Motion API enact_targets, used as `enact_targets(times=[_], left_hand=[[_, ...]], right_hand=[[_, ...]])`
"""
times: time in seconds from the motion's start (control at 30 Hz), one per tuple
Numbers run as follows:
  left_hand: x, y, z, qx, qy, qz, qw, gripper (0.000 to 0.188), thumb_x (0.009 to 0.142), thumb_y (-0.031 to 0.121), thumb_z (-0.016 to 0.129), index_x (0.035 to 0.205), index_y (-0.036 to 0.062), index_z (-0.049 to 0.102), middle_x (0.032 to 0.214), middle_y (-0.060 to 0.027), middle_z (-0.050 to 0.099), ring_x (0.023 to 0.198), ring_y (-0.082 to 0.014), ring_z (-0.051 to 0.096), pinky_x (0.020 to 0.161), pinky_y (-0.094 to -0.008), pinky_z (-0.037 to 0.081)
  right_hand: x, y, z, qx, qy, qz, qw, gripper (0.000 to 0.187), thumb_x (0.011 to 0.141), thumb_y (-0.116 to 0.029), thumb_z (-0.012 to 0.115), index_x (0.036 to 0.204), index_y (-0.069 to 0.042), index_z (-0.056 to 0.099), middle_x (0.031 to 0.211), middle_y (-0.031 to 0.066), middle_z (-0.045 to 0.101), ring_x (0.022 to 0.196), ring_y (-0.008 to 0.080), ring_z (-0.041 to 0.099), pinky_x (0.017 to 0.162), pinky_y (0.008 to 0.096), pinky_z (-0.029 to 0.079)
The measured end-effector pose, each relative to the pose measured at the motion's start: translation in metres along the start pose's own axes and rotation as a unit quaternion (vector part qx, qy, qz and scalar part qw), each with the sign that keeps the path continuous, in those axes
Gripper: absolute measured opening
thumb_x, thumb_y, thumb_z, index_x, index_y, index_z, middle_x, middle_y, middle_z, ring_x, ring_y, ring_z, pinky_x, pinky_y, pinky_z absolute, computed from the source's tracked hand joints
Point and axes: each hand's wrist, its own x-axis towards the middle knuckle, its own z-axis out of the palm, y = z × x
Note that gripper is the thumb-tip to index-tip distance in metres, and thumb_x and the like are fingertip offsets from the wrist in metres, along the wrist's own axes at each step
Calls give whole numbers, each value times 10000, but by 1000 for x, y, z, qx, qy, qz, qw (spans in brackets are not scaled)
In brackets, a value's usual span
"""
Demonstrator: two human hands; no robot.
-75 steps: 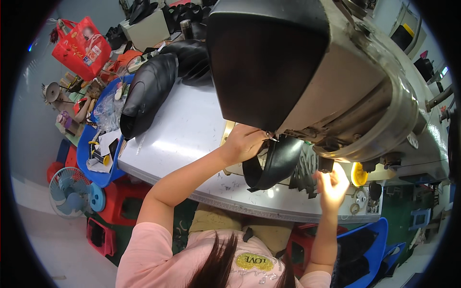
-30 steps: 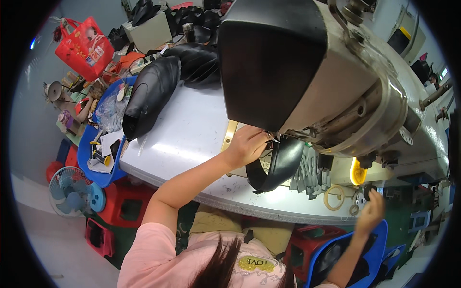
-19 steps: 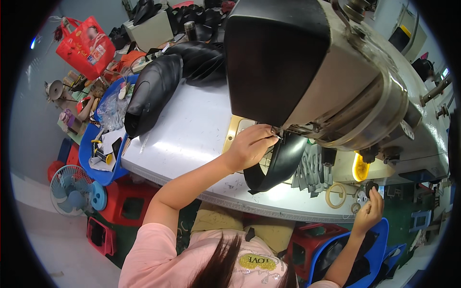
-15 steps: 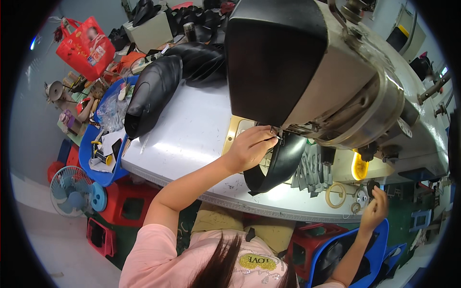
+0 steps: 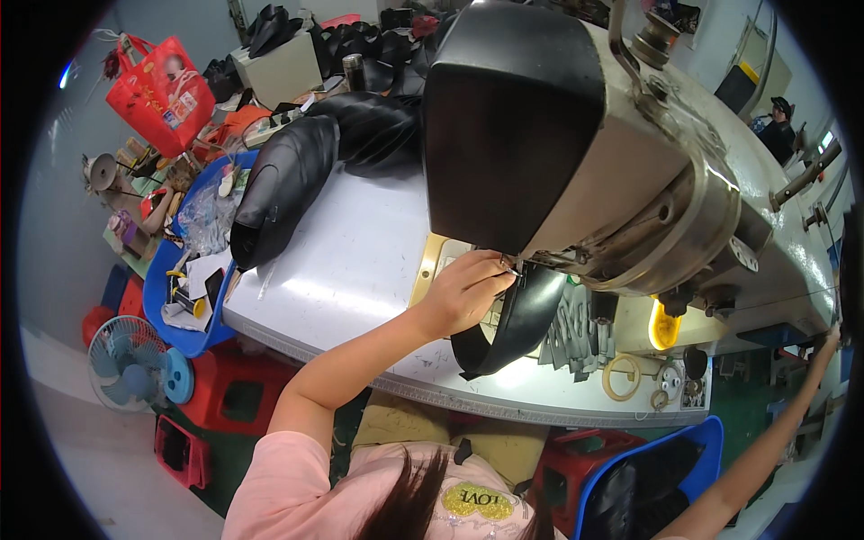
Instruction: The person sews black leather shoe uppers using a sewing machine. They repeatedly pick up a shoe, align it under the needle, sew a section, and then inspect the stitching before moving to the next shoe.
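My left hand (image 5: 470, 292) is at the sewing machine's needle area, thumb and fingers pinched together. A small shiny metal piece (image 5: 513, 271) shows at its fingertips; I cannot make out whether the hand grips it or something finer. Just under and beside these fingers a curved black leather-like piece (image 5: 515, 326) hangs at the machine bed. The sewing machine (image 5: 630, 153), with a black head cover, fills the upper middle. My right arm stretches far out to the right, and my right hand (image 5: 830, 344) is by the dark rim at the machine's far end, its fingers unclear.
Black leather-like pieces (image 5: 297, 171) lie on the white table (image 5: 328, 243). Grey strips (image 5: 569, 333) and a tape roll (image 5: 623, 376) are at its right front. A yellow lamp (image 5: 664, 324) glows under the machine. Blue bins (image 5: 160, 306) and a fan (image 5: 135, 364) stand left.
My right hand has gone from beside the round black piece at the table's right corner out to the machine's far right end. My left hand stays at the needle. The view has shifted slightly.
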Motion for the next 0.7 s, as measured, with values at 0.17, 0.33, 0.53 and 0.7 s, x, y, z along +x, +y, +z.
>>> enact_targets(times=[0.17, 0.33, 0.53, 0.7], left_hand=[[5, 1, -4, -8, -6, 3, 1000, 132, 657, -46, 631, 775, -21, 579, 772, -99, 560, 772, -264, 577, 638, -324, 490], [1, -1, -4, -8, 1, 0, 1000, 128, 649, -59, 629, 760, -21, 580, 773, -97, 562, 766, -256, 577, 628, -317, 486], [-11, -14, 7, -39, 16, -38, 998, 182, 603, -109, 596, 751, -4, 584, 740, -103, 592, 658, -237, 579, 553, -287, 462], [-4, -15, 11, -43, 38, -31, 998, 201, 586, -128, 578, 744, -3, 578, 754, -111, 603, 649, -245, 581, 543, -287, 460]], right_hand=[[41, -15, 7, 193, -30, 128, 972, 409, 833, -384, 529, 961, 1, 580, 911, 59, 572, 765, 216, 546, 670, 347, 455], [-11, -46, 5, 89, -15, 27, 996, 383, 864, -359, 479, 1035, -33, 583, 948, 59, 603, 794, 202, 573, 681, 306, 449], [-116, -77, -17, -125, 186, -140, 964, 396, 891, -394, 409, 1106, -106, 574, 905, 40, 611, 733, 151, 559, 618, 274, 425], [-281, -175, 39, -75, 112, -160, 978, 318, 937, -224, 360, 968, -39, 617, 744, 38, 586, 564, 76, 448, 509, 229, 374]])
